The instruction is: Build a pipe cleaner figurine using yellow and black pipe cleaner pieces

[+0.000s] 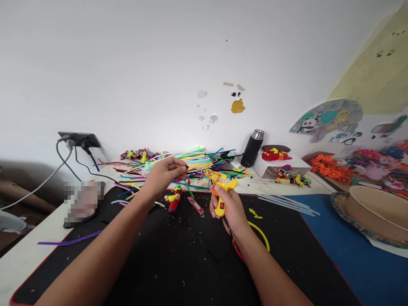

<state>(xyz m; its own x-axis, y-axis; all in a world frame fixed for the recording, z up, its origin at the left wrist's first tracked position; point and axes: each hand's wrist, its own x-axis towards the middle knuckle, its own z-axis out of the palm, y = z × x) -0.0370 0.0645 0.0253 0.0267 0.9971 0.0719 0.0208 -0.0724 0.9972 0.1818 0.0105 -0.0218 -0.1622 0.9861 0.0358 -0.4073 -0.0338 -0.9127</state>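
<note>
My right hand [228, 208] grips a yellow glue gun [223, 182], its nozzle pointing left toward my other hand. My left hand [167, 174] pinches a tiny dark piece [186, 167] between thumb and fingertips, just left of the nozzle. Below my left hand, a small red and yellow figure with a green top [174, 199] stands on the black mat [159, 263]. Between the figure and the glue gun lies a small red and white packet [196, 205]. Yellow and red pipe cleaners [264, 238] curve beside my right wrist.
Colourful pipe cleaners [197, 160] are heaped along the wall. A black flask [251, 149] stands by a white box [282, 165] with red and yellow figures. Glue sticks [287, 204] lie right, near a round bowl [376, 212]. A power strip [79, 139] is at left.
</note>
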